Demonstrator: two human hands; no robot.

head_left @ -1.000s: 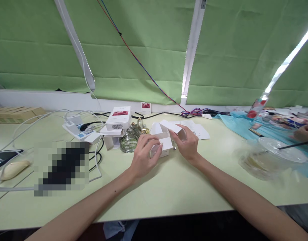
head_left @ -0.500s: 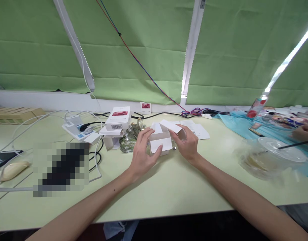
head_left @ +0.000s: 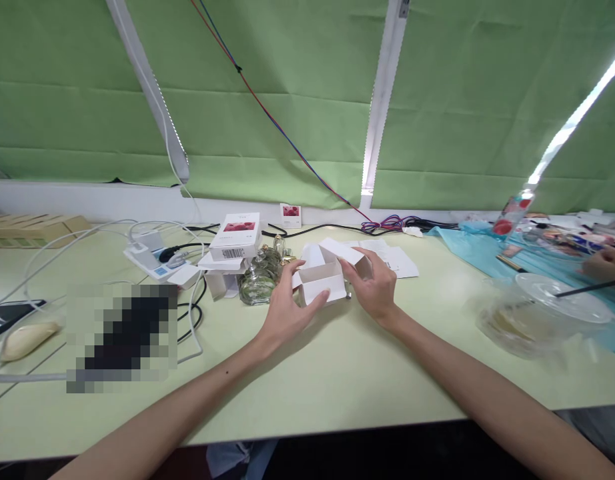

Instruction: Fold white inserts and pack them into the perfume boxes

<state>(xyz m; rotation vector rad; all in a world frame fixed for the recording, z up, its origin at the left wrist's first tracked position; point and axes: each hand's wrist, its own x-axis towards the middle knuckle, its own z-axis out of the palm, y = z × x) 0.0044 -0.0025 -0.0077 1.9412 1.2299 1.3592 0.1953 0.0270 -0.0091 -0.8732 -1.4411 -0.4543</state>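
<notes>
Green fabric (head_left: 287, 100) is hanging behind the pale worktop (head_left: 347, 373), where my left hand (head_left: 287, 310) and right hand (head_left: 375, 283) are holding an open white box (head_left: 321, 289) between them, beside the glass bottles (head_left: 257, 285).

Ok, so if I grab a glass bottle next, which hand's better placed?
Probably your left hand: the glass bottles are close beside it, while your right hand is across the open white box.

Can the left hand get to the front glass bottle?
Probably yes: the left hand is close beside the front glass bottle and nothing seems to block it, though its thumb and fingers are on the open white box.
</notes>
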